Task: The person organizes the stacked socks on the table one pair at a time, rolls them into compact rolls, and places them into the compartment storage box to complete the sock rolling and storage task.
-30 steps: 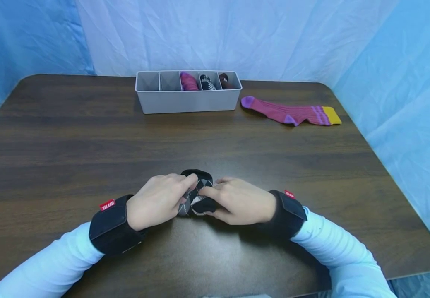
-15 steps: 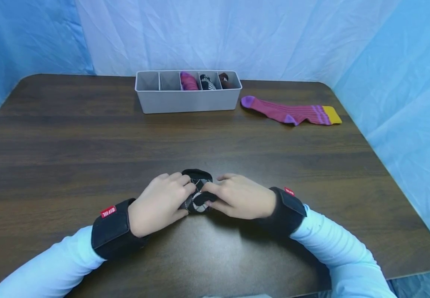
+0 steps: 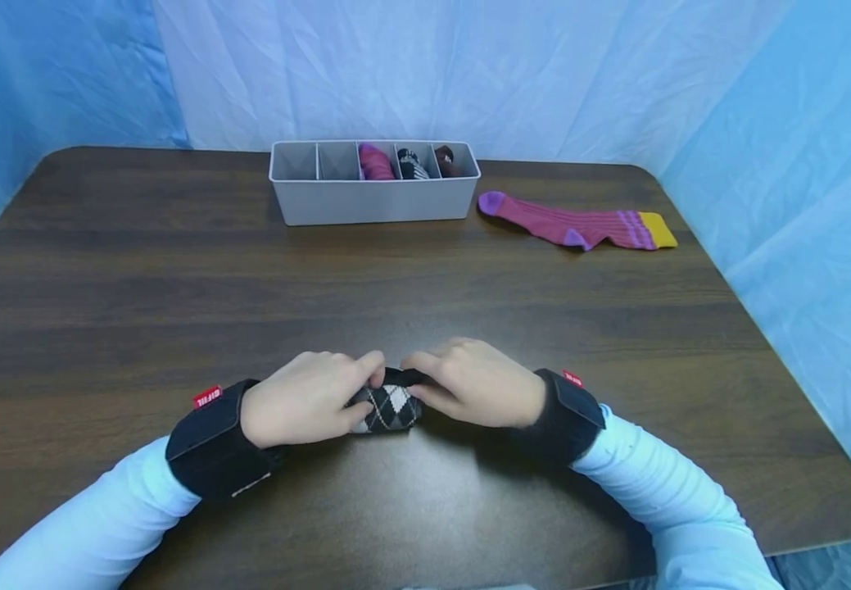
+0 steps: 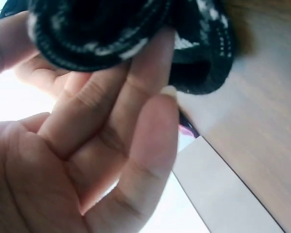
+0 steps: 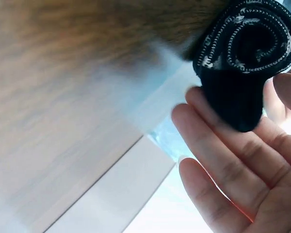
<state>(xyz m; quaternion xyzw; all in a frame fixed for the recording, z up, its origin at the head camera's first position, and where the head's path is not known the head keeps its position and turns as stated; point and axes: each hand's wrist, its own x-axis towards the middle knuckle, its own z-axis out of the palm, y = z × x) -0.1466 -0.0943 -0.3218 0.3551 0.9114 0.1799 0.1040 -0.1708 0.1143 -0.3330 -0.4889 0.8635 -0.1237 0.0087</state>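
Note:
A rolled argyle sock (image 3: 393, 410) in black, grey and white lies on the table between the two hands. My left hand (image 3: 307, 401) grips its left end, thumb on the near side and fingers at the far side. At the top right, my right hand (image 3: 477, 383) holds the black edge between thumb and fingers. In the right wrist view, the sock (image 5: 250, 41) shows its spiral end, with a black flap hanging against the fingers. The left wrist view shows the other end of the sock (image 4: 99, 60) close over the left fingers.
A grey divided box (image 3: 377, 202) stands at the back of the table (image 3: 174, 303). Rolled socks in pink (image 3: 376, 162), black-and-white stripes (image 3: 412, 165) and brown (image 3: 447, 162) sit in its right compartments. A flat pink, purple and yellow sock (image 3: 572, 224) lies right of it.
The argyle roll has turned between the hands, its black flap now along the far top edge and the diamond pattern facing the near side. Both hands have shifted slightly.

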